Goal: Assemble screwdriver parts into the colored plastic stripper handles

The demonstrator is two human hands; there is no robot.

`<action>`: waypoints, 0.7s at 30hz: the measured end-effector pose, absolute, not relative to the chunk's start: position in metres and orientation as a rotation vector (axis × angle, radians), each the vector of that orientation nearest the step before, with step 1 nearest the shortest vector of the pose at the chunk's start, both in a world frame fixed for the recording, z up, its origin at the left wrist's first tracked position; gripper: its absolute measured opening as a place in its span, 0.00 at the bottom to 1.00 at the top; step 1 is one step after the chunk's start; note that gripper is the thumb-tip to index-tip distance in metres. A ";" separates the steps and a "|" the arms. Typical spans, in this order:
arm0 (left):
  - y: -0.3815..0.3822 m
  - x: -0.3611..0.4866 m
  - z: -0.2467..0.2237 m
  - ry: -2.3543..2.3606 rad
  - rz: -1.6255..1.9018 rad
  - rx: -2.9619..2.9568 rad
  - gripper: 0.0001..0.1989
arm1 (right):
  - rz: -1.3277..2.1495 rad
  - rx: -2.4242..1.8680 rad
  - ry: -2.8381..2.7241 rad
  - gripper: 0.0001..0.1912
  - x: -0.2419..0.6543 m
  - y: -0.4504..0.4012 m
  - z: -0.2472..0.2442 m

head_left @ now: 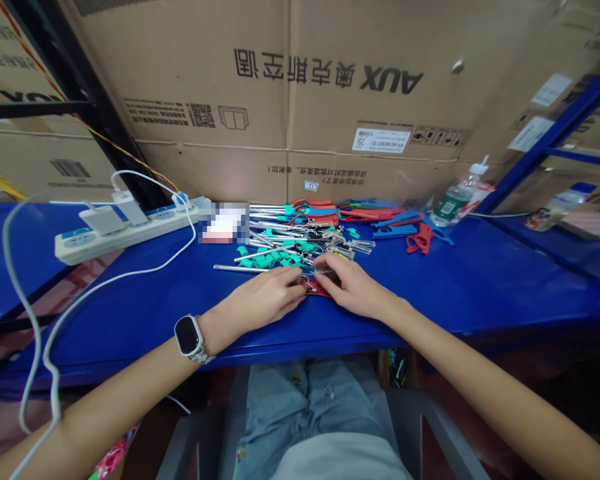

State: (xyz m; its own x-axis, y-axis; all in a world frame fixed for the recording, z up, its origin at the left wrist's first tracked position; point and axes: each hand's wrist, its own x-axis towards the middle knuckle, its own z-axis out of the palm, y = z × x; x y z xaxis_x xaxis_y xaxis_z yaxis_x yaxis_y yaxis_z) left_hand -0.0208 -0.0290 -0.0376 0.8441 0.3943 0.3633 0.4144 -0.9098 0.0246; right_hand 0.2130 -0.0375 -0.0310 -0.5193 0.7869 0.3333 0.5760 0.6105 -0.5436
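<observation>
My left hand (pixel 280 291), wrist wearing a watch, is closed with its fingertips at the end of a red plastic handle piece (pixel 319 288). A thin bent wire (pixel 307 285) shows by those fingers. Facing it, my right hand (pixel 351 280) pinches a small clear piece (pixel 323 271) just above the red handle piece. My fingers partly hide both parts. A silver metal rod (pixel 237 269) sticks out to the left behind my left hand; whether it joins the red piece is hidden. Behind my hands lie green plastic sleeves (pixel 275 259) and more metal rods (pixel 267 225).
Red and blue handle parts (pixel 395 223) lie at the back right, near a bottle with a green label (pixel 450 200). A white power strip (pixel 130 230) with plugged chargers and loose cables is on the left. A cardboard box wall (pixel 290 133) stands behind the blue table (pixel 190 293).
</observation>
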 end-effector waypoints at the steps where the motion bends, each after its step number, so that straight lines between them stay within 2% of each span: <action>1: -0.029 -0.021 -0.038 -0.655 -0.573 -2.969 0.19 | 0.492 -1.074 -2.273 0.09 0.214 -0.039 -0.030; 6: -0.028 -0.021 -0.040 -0.664 -0.568 -2.958 0.19 | 0.331 -1.057 -2.317 0.07 0.216 -0.043 -0.033; 21: -0.029 -0.021 -0.039 -0.681 -0.524 -2.925 0.17 | -0.077 -1.157 -2.506 0.17 0.223 -0.057 -0.038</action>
State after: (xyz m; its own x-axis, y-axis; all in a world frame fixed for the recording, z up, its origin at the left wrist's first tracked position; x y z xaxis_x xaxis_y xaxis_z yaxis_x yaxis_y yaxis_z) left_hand -0.0211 -0.0290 -0.0387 0.8415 0.4116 0.3499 0.4435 -0.8962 -0.0125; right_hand 0.2234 -0.0573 -0.0378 -0.5899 0.7232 0.3593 0.7438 0.6598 -0.1070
